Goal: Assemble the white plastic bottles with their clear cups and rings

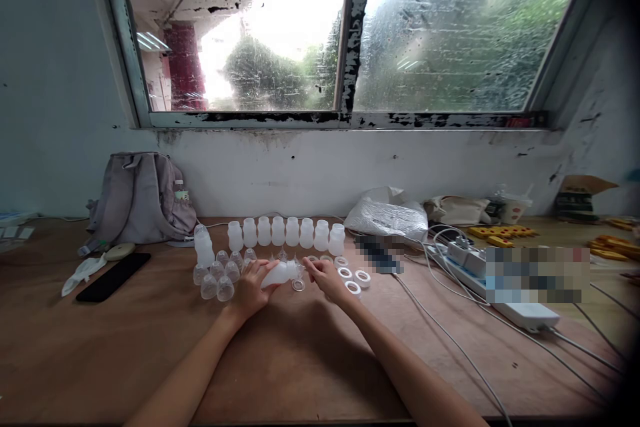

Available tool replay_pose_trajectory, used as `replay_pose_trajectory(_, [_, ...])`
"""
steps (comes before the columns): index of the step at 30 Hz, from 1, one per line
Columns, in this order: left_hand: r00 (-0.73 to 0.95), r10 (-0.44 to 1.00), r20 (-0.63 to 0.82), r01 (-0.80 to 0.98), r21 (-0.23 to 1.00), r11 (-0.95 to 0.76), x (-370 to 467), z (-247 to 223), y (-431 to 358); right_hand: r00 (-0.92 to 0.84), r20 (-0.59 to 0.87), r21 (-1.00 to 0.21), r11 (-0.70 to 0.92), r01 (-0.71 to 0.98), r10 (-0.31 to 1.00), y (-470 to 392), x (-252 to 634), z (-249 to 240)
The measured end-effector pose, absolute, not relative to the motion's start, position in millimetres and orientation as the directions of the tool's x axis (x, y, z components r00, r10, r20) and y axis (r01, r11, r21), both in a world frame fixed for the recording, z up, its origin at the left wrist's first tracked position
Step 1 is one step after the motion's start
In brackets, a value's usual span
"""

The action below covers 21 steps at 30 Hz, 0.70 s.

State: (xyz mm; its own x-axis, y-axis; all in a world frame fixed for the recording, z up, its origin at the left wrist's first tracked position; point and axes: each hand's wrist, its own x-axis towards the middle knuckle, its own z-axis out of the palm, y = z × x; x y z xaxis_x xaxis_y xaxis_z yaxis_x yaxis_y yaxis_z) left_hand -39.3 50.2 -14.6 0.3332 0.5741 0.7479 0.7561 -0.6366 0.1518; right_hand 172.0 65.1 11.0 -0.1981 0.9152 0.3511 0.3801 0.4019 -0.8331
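Note:
My left hand (253, 287) is wrapped round a frosted white baby bottle (277, 273), tipped on its side with its neck toward the right. A clear nipple sits at the neck, and my right hand (324, 278) pinches its tip. Just below the neck a ring (299, 285) lies on the table. Several clear nipples (283, 255) stand behind the bottle. White screw rings (363, 278) lie right of my right hand. Clear dome caps (225, 289) are grouped left of my left hand, by a standing bottle (203, 250). More open bottles (278, 231) form a curved row behind.
A grey backpack (143, 197), a black phone-like slab (114, 277) and a white crumpled wrapper (84, 273) are at the left. At the right lie a silvery plastic bag (387, 215), a dark device on a cable, and a white power strip (530, 313) with trailing cords.

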Motion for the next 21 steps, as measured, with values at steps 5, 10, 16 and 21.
replay_pose_trajectory(5, [0.332,0.589,0.737,0.747,0.176,-0.641,-39.8,-14.9,50.7,-0.232,0.336,-0.866,0.396,0.306,0.913,63.6,171.1,10.7])
replay_pose_trajectory(10, [0.343,0.616,0.709,0.71,0.234,-0.664,-38.4,-13.7,48.7,-0.228,0.42,-0.814,0.476,0.332,0.878,63.9,169.7,11.0])
replay_pose_trajectory(16, [0.283,0.771,0.571,0.559,0.555,-0.616,-32.0,0.6,37.9,-0.142,0.41,-0.855,0.434,0.285,0.901,63.6,168.4,10.2])
replay_pose_trajectory(21, [0.303,0.936,0.176,0.176,0.955,-0.237,-19.4,5.1,32.6,-0.317,0.26,-0.965,0.239,-0.103,0.912,58.1,166.9,15.5])
